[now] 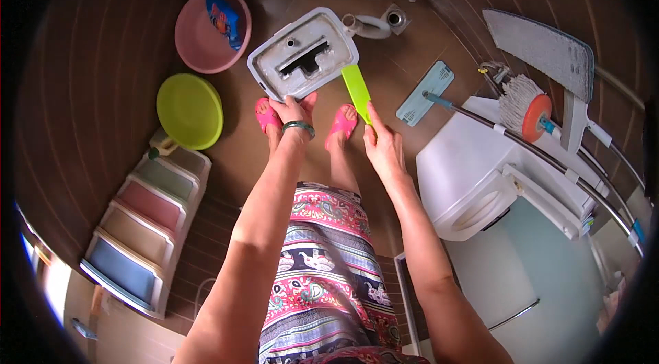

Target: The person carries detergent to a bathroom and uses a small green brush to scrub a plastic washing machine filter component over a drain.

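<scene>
My left hand (293,109), with a dark green bangle at the wrist, grips the near edge of a grey rectangular plastic bucket (334,70). A jagged dark slot and a small round hole show in the soiled, recessed face turned up towards me. In my right hand (385,145) is a lime-green plastic brush (356,87), held by its handle with the forefinger stretched along it. Its broad flat head is at the bucket's right corner; whether they touch I cannot tell, and the underside is hidden.
Left stand a pink basin (188,47) holding a blue packet (224,19), a lime-green basin (189,111) and a tiered drawer unit (149,209). A grey hose (373,29) runs to the floor drain (395,18). Right are a flat mop (425,93), a string mop (520,101) and a white appliance (463,153).
</scene>
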A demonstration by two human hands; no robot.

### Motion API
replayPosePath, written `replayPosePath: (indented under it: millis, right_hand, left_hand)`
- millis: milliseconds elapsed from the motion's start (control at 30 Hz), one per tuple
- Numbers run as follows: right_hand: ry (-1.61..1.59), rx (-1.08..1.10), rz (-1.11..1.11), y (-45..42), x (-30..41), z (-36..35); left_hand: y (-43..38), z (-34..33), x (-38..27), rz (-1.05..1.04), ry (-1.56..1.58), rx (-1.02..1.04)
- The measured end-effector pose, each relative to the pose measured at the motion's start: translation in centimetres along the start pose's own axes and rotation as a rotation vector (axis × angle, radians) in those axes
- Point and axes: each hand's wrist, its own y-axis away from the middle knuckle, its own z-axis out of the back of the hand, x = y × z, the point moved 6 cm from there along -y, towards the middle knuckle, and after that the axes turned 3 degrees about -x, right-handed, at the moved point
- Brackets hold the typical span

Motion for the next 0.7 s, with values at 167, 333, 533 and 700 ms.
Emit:
replayPosePath:
  millis: [167, 333, 533, 700]
  right_hand:
    - [0.081, 0.007, 0.130, -1.4, -1.0, -0.7]
    - [0.301, -0.072, 0.179, -3.7, 0.0, -0.7]
    - [0.526, -0.052, 0.135, -4.6, 0.6, -3.2]
    - [0.636, -0.134, 0.229, -9.9, 4.2, -4.8]
  left_hand:
    - [-0.3, 2.6, -3.0, -0.421, -0.748, 0.084]
    - [4.0, -3.2, -10.0, -1.108, -1.730, 0.248]
    - [3.0, -5.1, -12.3, -0.992, -2.062, 0.310]
    - [2.1, -5.4, -11.3, -0.988, -2.008, 0.288]
